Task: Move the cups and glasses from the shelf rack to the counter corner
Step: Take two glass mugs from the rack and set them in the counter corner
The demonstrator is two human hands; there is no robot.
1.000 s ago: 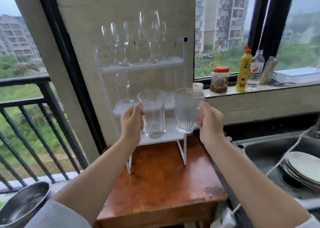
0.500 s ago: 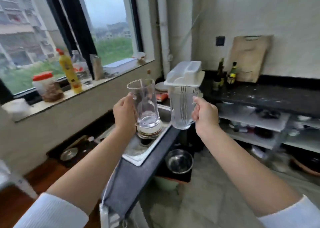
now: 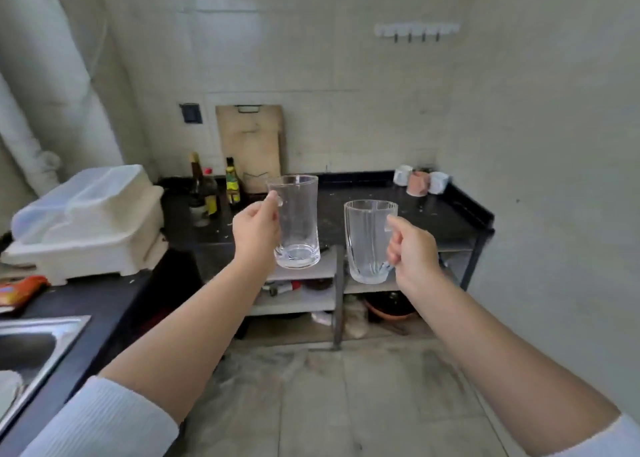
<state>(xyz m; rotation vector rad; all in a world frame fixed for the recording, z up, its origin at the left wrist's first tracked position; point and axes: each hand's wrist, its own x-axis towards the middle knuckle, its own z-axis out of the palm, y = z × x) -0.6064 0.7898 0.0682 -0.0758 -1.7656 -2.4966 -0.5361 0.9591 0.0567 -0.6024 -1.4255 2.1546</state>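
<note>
Hands are both full right now: left hand [image 3: 257,238] has its fingers curled around the handle of a plain glass mug [image 3: 297,221], and right hand [image 3: 411,252] is gripping the handle of a ribbed glass mug [image 3: 367,241] the same way. Both mugs are upright and empty, up in the air out front, left one a bit higher, with a gap between them. Past them is the black counter [image 3: 446,214] running into the wall corner, and over in that far right corner sit three cups [image 3: 420,181] bunched together (two white, one pinkish). A cutting board [image 3: 251,144] leans on the wall at the back, with a few bottles [image 3: 214,188] just left of it. White dish rack [image 3: 93,221] with a cover sits on the counter at left, and the edge of a steel sink [image 3: 34,345] shows at bottom left. Open shelves under the counter hold some stuff too blurry to make out.
</note>
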